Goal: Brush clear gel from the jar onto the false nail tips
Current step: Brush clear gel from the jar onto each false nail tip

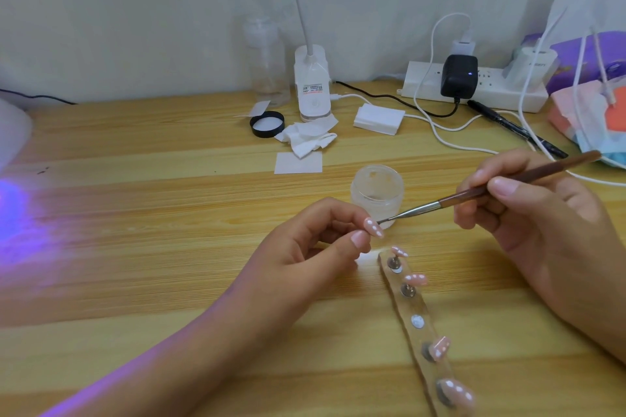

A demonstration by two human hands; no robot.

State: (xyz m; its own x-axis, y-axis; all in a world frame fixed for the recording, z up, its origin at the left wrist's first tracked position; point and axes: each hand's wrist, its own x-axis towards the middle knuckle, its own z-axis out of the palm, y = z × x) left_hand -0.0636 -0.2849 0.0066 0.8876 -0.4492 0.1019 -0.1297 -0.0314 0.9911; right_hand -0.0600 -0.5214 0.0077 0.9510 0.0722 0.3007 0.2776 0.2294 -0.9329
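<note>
My left hand (315,244) pinches a pink false nail tip (373,227) with white dots between thumb and fingers. My right hand (535,213) grips a brown-handled brush (474,195); its fine tip touches the held nail. Just behind them stands the open jar of clear gel (377,191). A clear holder strip (418,332) lies on the table at lower right, with several pink dotted nail tips standing on small pegs and one peg spot bare.
The jar's black lid (267,124), crumpled tissue (306,135) and a white wipe (298,162) lie behind the jar. A lamp base (312,85), power strip (474,86), cables and a black pen (515,129) sit at the back right. Purple light glows at far left.
</note>
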